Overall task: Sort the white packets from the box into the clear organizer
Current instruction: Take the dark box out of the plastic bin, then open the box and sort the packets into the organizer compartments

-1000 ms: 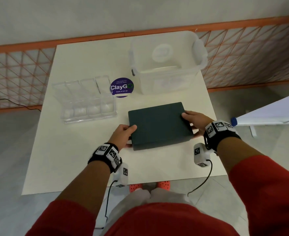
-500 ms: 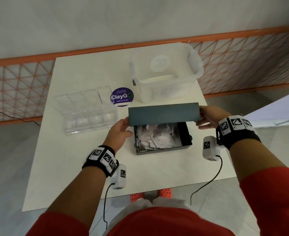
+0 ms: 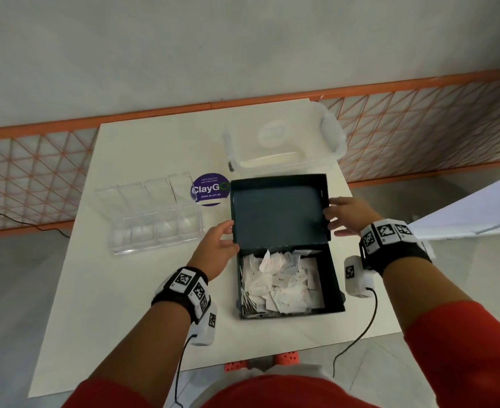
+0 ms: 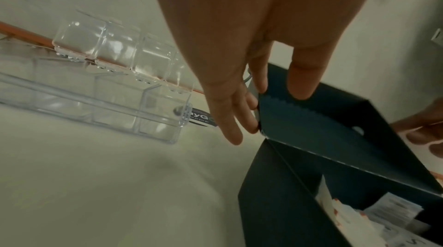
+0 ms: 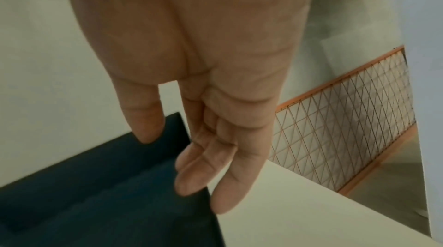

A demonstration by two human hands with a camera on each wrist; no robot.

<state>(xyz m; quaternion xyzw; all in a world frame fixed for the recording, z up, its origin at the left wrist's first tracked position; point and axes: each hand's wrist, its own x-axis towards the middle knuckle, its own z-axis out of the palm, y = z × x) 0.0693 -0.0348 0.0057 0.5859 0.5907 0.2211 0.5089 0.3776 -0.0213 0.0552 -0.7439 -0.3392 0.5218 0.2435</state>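
A dark box [image 3: 335,290] stands near the table's front edge, filled with several white packets [image 3: 281,284]. Its hinged lid [image 3: 278,213] is swung up and back. My left hand [image 3: 222,240] pinches the lid's left edge and my right hand [image 3: 340,213] pinches its right edge. The left wrist view shows the thumb inside the lid [image 4: 311,128] and the fingers [image 4: 230,129] outside it, with packets [image 4: 335,213] below. In the right wrist view the thumb and fingers [image 5: 189,181] grip the lid [image 5: 107,194]. The clear organizer [image 3: 154,213] lies open to the left; its front cells hold white things.
A translucent plastic tub [image 3: 284,142] stands right behind the raised lid. A purple round sticker [image 3: 210,189] lies between organizer and box. An orange mesh fence [image 3: 419,128] runs behind the table, and a white board [image 3: 478,207] juts in at the right.
The box was closed a second ago. Both hands have lifted the lid up and tilted it back, uncovering the white packets.
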